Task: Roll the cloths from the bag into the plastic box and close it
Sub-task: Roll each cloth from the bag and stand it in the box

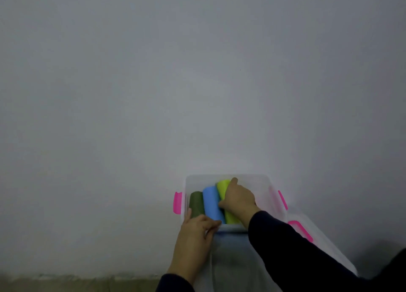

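Sleeves, dark, fill the bottom of my view; both my forearms reach forward over a pale grey cloth point(230, 254) that lies flat on the worktop point(98, 204) in front of the box point(259, 178).

Left hand point(196, 232): resting at the near left corner of the box, fingers point(212, 225) bent over the near wall and touching the near end of the blue roll point(212, 201). I judge it steadies box and roll; whether it pinches anything I cannot tell for sure.

Right hand point(238, 200): inside the box, laid over the lime roll point(226, 189), index finger stretched along its top towards the far wall, thumb tucked into the seam between lime and blue. I read this as a light hold on the lime roll while seating it.

Contents: three rolls side by side, touching: dark green point(196, 205) against the left wall, blue in the middle, lime on the right. Right part of the box looks unfilled. Pink latches point(177, 202) on both sides hang open. What I take for the lid point(329, 243), clear with a pink latch, lies just right of the box, partly under my right arm. Bag not in view.

Step in hand, as judged: pressing the lime roll snug against blue.

Notes for doing it well:
- push sideways and down together, so the roll does not unwind;
- keep the loose edge underneath or against its neighbour;
- keep the left hand bracing, so the row does not slide;
- keep rolls parallel, leaving room on the right for the grey cloth.
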